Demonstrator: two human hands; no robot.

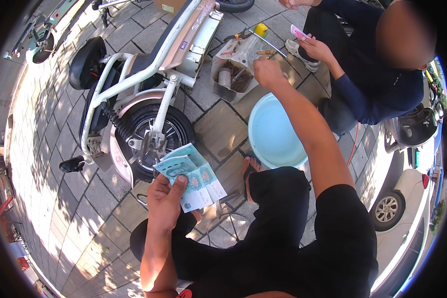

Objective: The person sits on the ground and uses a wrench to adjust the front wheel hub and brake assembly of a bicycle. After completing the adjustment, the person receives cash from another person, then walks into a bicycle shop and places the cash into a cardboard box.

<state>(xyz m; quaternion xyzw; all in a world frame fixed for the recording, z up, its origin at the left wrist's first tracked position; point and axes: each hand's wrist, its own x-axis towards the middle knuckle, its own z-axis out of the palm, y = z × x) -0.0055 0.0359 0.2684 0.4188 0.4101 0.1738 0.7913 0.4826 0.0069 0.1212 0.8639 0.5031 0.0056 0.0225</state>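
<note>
My left hand (166, 198) is closed on a few green banknotes (196, 181), fanned a little, with the thumb pressed on top. They are held in front of the scooter's wheel (156, 134). My right arm stretches far forward, and my right hand (269, 72) is closed beside a cut-open container of tools (228, 89). Whether anything is in its fingers is hidden. Just beyond it lies a wooden-handled tool (266, 52). Across from me, a crouching person's hand (319, 48) holds a pink banknote (299, 33).
A light blue basin (273, 134) stands under my right forearm. The white electric scooter (149, 69) lies on its side at the left. Pliers (238, 36) and a yellow-topped item (260, 31) are by the tools. A white car (405, 213) is at the right.
</note>
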